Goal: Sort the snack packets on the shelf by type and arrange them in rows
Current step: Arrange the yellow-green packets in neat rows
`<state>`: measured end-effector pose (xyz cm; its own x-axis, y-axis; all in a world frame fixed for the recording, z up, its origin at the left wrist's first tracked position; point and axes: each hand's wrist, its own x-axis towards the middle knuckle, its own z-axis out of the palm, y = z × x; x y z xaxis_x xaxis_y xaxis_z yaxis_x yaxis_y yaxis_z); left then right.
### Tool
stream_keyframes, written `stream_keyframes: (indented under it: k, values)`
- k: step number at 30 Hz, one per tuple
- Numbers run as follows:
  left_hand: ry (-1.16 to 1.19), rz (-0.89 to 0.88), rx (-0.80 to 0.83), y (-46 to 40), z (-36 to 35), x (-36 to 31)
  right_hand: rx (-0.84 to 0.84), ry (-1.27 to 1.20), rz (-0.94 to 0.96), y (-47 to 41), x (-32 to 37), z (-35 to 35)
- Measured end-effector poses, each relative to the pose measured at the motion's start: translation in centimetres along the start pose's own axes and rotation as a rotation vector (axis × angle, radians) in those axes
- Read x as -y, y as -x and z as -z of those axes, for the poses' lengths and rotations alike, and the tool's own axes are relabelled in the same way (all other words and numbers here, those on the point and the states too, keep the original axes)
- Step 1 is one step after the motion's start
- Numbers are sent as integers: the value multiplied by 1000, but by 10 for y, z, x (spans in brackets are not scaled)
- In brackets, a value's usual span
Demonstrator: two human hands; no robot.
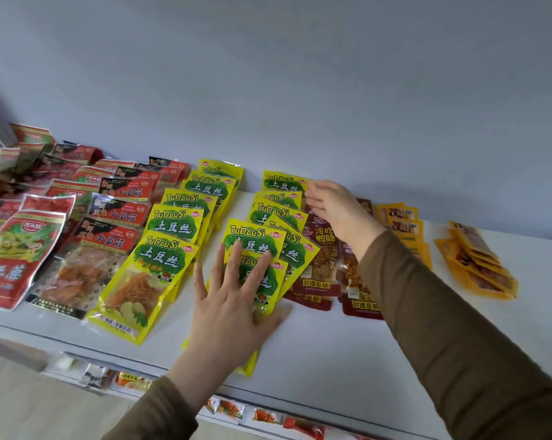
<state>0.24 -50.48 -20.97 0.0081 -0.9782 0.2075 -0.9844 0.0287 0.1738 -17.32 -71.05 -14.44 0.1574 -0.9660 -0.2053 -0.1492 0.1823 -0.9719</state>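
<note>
Head view shows me my two hands over a white shelf (347,341) full of snack packets. My left hand (233,300) lies flat with its fingers spread wide, pressing on a front yellow plastic packet with a green label (252,271). That packet sits on top of other yellow ones in a loose, crooked row that runs away from my left hand toward the wall.

My right hand (331,208) is farther back, near the wall. Its fingers are bent a little, and the tips touch the edge of the farthest yellow packet (282,181) in that row. I cannot tell if it pinches the packet or just touches it.

Just to the left of my left hand is a tidy row of the same yellow packets (170,230). Past that are black and red packets (109,236), then red packets with a green picture (17,258).

Under my right arm lie dark red packets (319,265). Farther right are orange-yellow packets (477,265), well apart from both hands.
</note>
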Motion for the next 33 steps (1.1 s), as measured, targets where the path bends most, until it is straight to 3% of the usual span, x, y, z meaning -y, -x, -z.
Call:
stream_keyframes:
  k: [3, 10, 17, 22, 28, 33]
  values:
    - [-57, -52, -2, -21, 1, -12, 44, -119, -89, 15, -13, -12]
    - [-6, 41, -9, -34, -4, -20, 73, -360, -100, 15, -14, -42]
    - [12, 15, -14, -36, -5, -23, -38, -365, -139, 5, -22, -45]
    - [176, -5, -50, -36, 8, -9, -47, -396, -201, 0, -14, -55]
    - [18, -35, 120, -14, 3, 9, -111, -273, -296, -8, 4, -70]
    - [11, -34, 115, -13, 1, 19, -120, -235, -304, -10, 6, -84]
